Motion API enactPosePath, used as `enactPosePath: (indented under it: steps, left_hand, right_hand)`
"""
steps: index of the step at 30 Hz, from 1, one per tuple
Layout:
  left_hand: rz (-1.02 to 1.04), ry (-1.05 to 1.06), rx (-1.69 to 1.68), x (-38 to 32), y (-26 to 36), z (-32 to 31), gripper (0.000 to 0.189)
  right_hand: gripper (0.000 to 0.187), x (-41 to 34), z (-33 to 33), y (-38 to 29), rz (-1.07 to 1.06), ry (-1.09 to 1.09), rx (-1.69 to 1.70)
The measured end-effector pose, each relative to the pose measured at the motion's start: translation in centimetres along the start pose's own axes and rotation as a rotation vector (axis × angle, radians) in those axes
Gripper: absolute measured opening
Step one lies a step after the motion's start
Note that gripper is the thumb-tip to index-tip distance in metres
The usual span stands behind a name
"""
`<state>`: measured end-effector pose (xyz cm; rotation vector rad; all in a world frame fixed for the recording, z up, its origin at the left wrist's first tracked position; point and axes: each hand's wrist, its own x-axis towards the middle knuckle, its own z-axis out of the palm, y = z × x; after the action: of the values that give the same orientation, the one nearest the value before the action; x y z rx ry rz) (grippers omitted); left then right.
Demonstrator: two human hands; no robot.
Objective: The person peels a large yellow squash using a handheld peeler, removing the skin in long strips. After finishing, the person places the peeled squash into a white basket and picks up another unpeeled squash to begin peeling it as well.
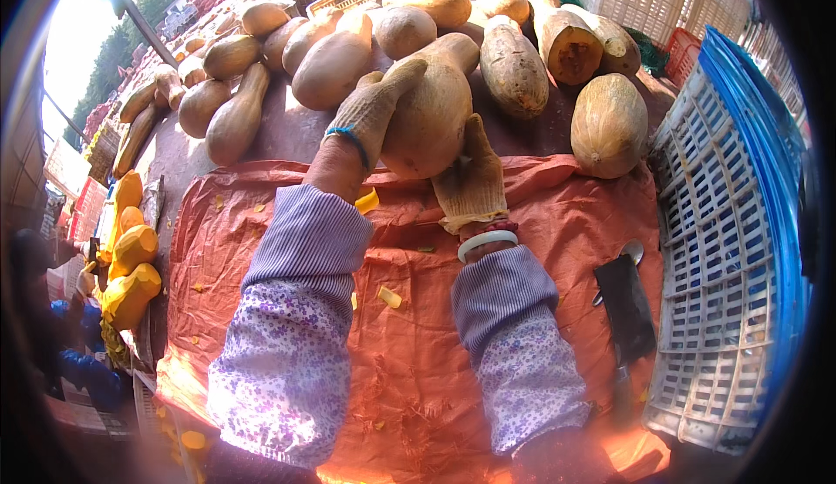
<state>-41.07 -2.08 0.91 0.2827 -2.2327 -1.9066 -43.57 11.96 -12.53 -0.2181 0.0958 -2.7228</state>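
A tan, long-necked squash is between my hands at the far edge of the red-orange sheet, its neck pointing away to the right. My left hand, in a knitted glove with a blue band at the wrist, grips its left side. My right hand, in a similar soiled glove, cups the squash's lower right side; part of its fingers is hidden. On the sheet at the right lies a cleaver with a dark blade, over a metal spoon. Small yellow squash pieces are scattered on the sheet.
Several whole squashes crowd the table's far side, one cut squash among them. A white plastic crate with blue plastic sheeting stands at right. At left are peeled yellow squashes and another person's hand.
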Motion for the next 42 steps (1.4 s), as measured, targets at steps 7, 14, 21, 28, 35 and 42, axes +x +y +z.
enactPosePath:
  steps: [7, 14, 21, 28, 35, 42]
  left_hand:
    - [0.235, 0.188, 0.367, -5.5, 4.9, -1.0, 0.09]
    - [0.38, 0.305, 0.238, -19.7, 6.2, -7.0, 0.072]
    - [-0.232, 0.78, -0.436, -30.9, -3.9, -12.6, 0.054]
    - [-0.422, 0.313, -0.407, -22.1, -3.6, -22.5, 0.044]
    - [-0.459, 0.116, -0.126, -13.9, -3.1, -21.5, 0.059]
    - [-0.086, 0.007, 0.38, -19.9, 1.2, -14.5, 0.105]
  right_hand:
    - [0.052, -3.2, 3.3, 0.0, 0.152, -0.229, -0.126]
    - [0.065, -6.7, 9.8, 0.9, 0.686, -0.384, -0.744]
    - [0.043, -9.4, 11.2, 6.2, 0.822, -0.807, -1.101]
    - [0.035, -6.8, 8.5, 4.4, 0.68, -0.147, -0.783]
    - [0.058, -4.1, 5.4, 3.4, 0.373, 0.401, -0.256]
    - [0.058, -3.9, 3.9, 2.9, 0.384, 0.363, -0.23]
